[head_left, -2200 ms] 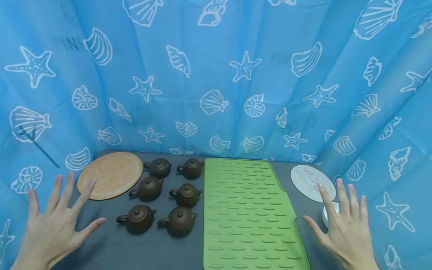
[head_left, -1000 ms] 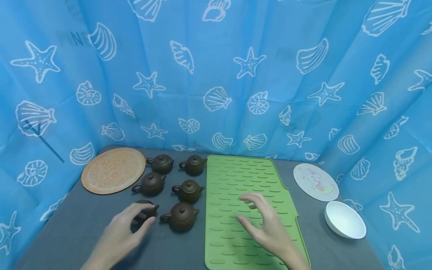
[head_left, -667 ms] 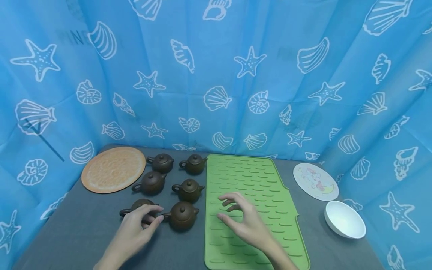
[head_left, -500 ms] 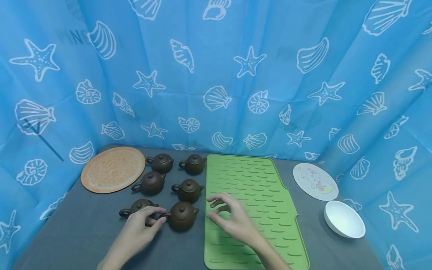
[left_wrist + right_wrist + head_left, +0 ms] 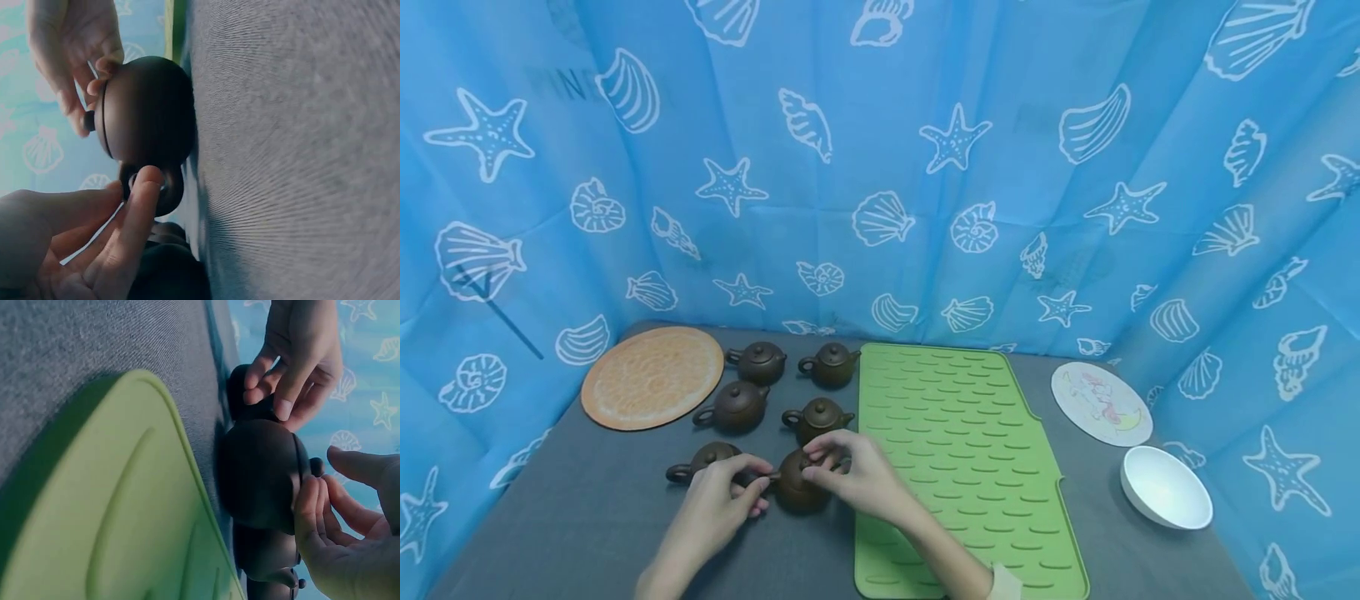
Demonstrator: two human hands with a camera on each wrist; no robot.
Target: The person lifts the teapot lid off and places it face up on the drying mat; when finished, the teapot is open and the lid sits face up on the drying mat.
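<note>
We see a small brown teapot (image 5: 795, 493) standing upright on the grey worktop (image 5: 572, 517), a bit to the seven o'clock side of the middle as the head camera looks down. Our left hand (image 5: 718, 504) comes in from eight o'clock, with its fingers pinching the pot's handle (image 5: 170, 194). Our right hand (image 5: 861, 479) comes in from four o'clock and bends over the top. Its thumb and fingers are around the knob (image 5: 89, 120) on the lid, but we cannot tell if they squeeze it.

Five more brown teapots sit near our pot. One (image 5: 709, 456) is at ten o'clock, just behind our left hand. Another (image 5: 737, 408) is at eleven, one (image 5: 817, 421) is just past twelve, and two more (image 5: 760, 363) (image 5: 831, 367) are farther back. At ten o'clock, well apart from our pot, lies a round orange mat (image 5: 651, 379).

Toward three o'clock we have a bumpy green mat (image 5: 955, 467), then a white bowl (image 5: 1165, 487). A round white mat (image 5: 1101, 404) with a picture lies behind the bowl. At twelve hangs a blue curtain (image 5: 850, 167) with white shells.
</note>
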